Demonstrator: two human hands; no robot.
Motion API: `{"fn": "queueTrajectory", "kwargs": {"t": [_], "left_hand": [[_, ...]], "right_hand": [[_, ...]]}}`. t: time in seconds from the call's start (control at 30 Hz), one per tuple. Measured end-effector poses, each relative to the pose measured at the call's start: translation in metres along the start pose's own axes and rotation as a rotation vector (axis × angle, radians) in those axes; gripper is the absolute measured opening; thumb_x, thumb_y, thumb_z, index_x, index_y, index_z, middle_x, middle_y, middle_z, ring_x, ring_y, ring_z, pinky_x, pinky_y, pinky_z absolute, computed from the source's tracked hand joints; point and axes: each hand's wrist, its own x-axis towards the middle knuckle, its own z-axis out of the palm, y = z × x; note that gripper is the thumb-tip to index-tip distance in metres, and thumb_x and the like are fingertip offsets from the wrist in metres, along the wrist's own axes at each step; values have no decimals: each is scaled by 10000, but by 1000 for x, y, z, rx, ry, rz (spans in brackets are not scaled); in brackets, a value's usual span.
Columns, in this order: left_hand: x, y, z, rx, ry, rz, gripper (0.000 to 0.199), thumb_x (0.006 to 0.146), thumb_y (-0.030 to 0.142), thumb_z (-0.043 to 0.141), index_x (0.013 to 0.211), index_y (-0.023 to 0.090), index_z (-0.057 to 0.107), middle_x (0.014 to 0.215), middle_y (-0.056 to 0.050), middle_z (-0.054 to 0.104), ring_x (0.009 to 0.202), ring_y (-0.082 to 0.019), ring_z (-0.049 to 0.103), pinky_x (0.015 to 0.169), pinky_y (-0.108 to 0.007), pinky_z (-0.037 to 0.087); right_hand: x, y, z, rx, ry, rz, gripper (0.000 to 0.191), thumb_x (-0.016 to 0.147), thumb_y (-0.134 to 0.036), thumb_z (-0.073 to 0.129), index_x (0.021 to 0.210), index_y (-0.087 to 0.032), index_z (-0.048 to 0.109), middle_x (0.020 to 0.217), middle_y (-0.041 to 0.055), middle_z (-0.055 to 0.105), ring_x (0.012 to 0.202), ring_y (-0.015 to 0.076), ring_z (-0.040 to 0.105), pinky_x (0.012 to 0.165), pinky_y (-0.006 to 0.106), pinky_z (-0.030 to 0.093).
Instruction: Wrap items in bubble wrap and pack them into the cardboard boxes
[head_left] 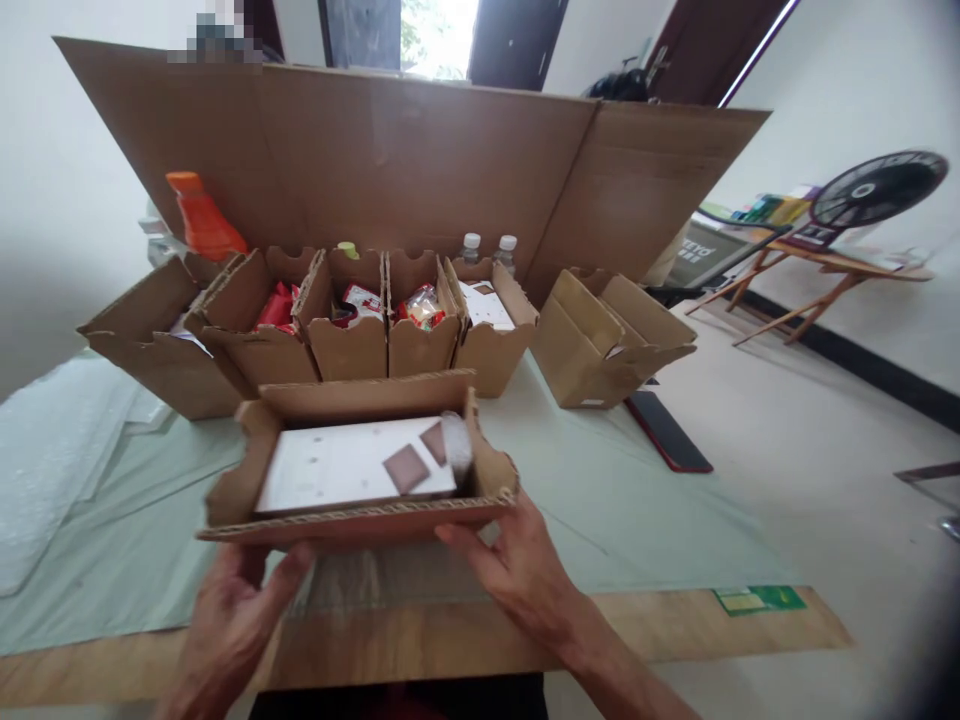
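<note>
A long cardboard box (337, 528) lies across the front of the table, open at the top. Inside it are a white box with brown squares (352, 462) and a clear, blurred item (457, 446) at its right end. My left hand (244, 605) is at the box's lower left, its thumb apart and its other fingers partly hidden beneath. Against the lower right corner, my right hand (517, 570) grips the box, thumb along the front side and fingers behind. Beyond stands a row of open cardboard bins (349, 350) holding packets and a white box.
Two more cardboard bins (600, 340) stand to the right, near a dark flat object (667, 430). Behind rises a cardboard screen (420, 160), with an orange bottle (202, 220) and clear bottles before it. Bubble wrap (60, 450) lies left; a green packet (759, 600) lies front right.
</note>
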Motion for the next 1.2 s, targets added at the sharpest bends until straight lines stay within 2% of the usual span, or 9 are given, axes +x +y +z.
{"fn": "queueTrajectory", "kwargs": {"t": [0.1,0.23,0.4,0.53,0.63,0.7,0.8,1.0,1.2], "left_hand": [[33,44,-22,151,117,80,623,729,584,831,1166,193,621,1049,-82,756,982,-319,722,801,-405,614],[87,91,16,-82,49,373,792,599,667,862,1150,164,597,1106,-111,738,1003,-301,708,817,-381,607],[39,45,51,-121,-170,315,704,790,576,789,1329,196,543,1342,-156,670,1272,-328,632,1075,-471,517],[5,-4,15,-70,-9,25,611,780,579,787,1197,178,591,1187,-150,729,1141,-349,695,1003,-498,549],[21,0,-5,-45,70,33,616,699,545,842,1121,182,579,1069,-110,734,1089,-344,704,974,-474,560],[32,12,4,-41,49,69,620,679,531,835,1119,178,577,1064,-105,729,1067,-340,705,962,-476,562],[34,26,44,-41,-117,152,554,716,449,773,1158,167,593,1116,-112,729,1064,-323,698,982,-480,549],[47,36,158,-161,-610,315,730,689,204,606,1413,163,523,1281,-100,712,1182,-293,668,1036,-423,538],[53,16,242,-102,-581,308,771,877,359,532,1564,81,322,1669,-225,323,1551,-362,309,1271,-557,246]], "right_hand": [[41,-23,11,53,5,-127,498,878,-472,726,1302,-234,616,1243,106,705,1132,313,655,996,505,541],[75,-33,-19,-43,189,-179,438,862,-533,722,1135,-193,676,1039,83,743,869,249,681,732,385,581],[13,-14,-50,-300,255,-86,317,898,-518,697,929,-203,716,676,19,684,383,116,413,334,271,337],[-7,-10,-5,-210,124,-120,378,913,-476,686,1196,-225,699,1054,99,753,826,258,709,666,366,604],[13,-10,21,-109,101,-128,448,911,-493,679,1283,-245,667,1136,102,740,1031,304,696,845,439,606],[21,-3,16,-83,134,-112,446,909,-504,672,1270,-242,674,1135,101,741,1071,314,688,913,467,588],[0,18,-15,-131,223,-4,380,891,-518,681,1122,-219,722,1035,98,757,1003,318,708,949,484,569],[-110,57,-51,-379,606,242,457,833,-594,704,1045,-189,694,1028,139,744,1043,361,701,970,521,548],[-158,89,-54,-331,666,324,955,806,-605,755,1569,-193,356,1476,209,526,1262,377,602,1041,552,507]]}}
